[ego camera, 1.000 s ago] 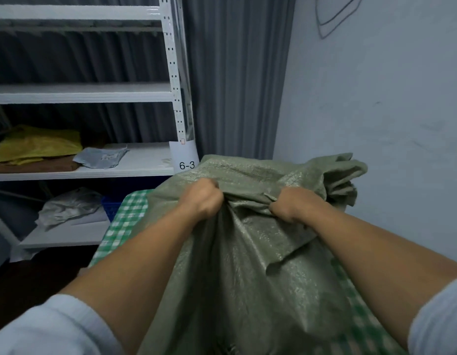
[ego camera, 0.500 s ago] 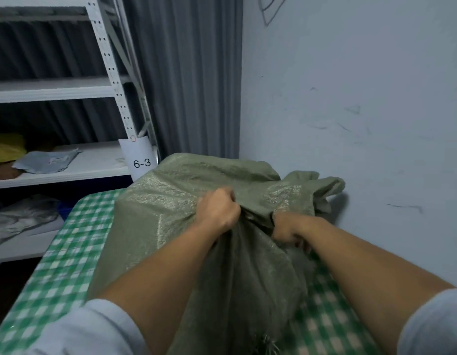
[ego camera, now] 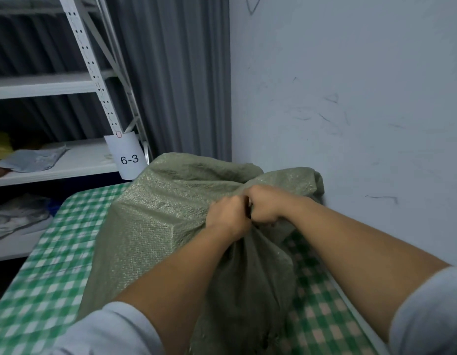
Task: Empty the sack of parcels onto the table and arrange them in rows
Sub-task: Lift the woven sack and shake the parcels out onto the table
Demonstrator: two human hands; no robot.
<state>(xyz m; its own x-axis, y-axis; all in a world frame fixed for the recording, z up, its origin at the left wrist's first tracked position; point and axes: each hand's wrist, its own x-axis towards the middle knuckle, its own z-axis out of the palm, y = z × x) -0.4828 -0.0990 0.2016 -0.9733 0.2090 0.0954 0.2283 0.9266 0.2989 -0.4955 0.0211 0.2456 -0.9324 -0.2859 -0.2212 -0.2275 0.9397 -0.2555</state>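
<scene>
Sack: green woven sack (ego camera: 171,213) lying on checked table (ego camera: 50,290).
Left hand (ego camera: 228,217): fist clenched on bunched sack cloth.
Right hand (ego camera: 267,206): same, touching left.

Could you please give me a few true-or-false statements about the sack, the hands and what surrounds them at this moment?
1. Both hands grip the green woven sack. True: the left hand and right hand are fisted in its fabric, side by side.
2. Parcels lie in rows on the table. False: no parcel shows on the checked tablecloth; the sack covers its middle.
3. The paper label on the shelf rack reads 6-3. True.
4. The tablecloth is red and white. False: it is green and white.
5. The sack's far end lies near the wall. True.
</scene>
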